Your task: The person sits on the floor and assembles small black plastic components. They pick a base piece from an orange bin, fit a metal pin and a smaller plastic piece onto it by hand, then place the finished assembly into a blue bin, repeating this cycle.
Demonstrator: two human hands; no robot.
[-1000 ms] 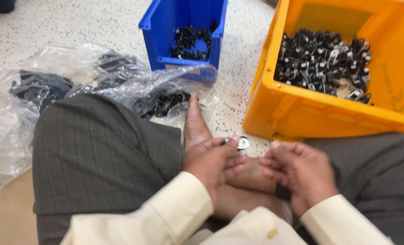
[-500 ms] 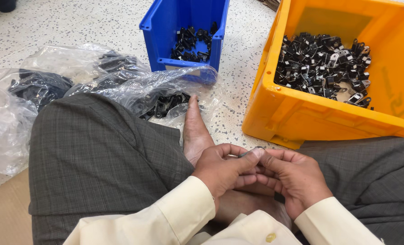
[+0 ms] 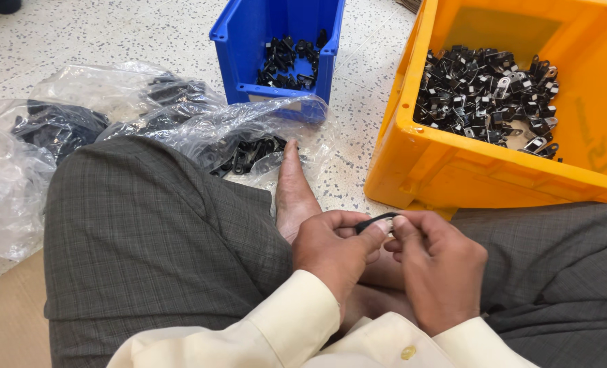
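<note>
My left hand (image 3: 334,249) and my right hand (image 3: 439,262) meet above my crossed legs and bare foot (image 3: 293,194). Together they pinch a small black clip with a metal part (image 3: 378,221) between thumbs and fingertips. Most of the clip is hidden by my fingers. An orange bin (image 3: 453,170) holding several black and silver clips (image 3: 487,95) stands just beyond my right hand. A blue bin (image 3: 249,54) with several small black parts (image 3: 293,61) sits farther back, left of centre.
Clear plastic bags (image 3: 180,123) with black parts lie on the speckled floor (image 3: 78,34) left of my knee, one spilling loose black pieces (image 3: 249,153) near my toes. Brown cardboard (image 3: 7,320) shows at the bottom left.
My hands have come together and risen slightly. The small metal piece that lay by my left fingers is now held with the black clip between both hands.
</note>
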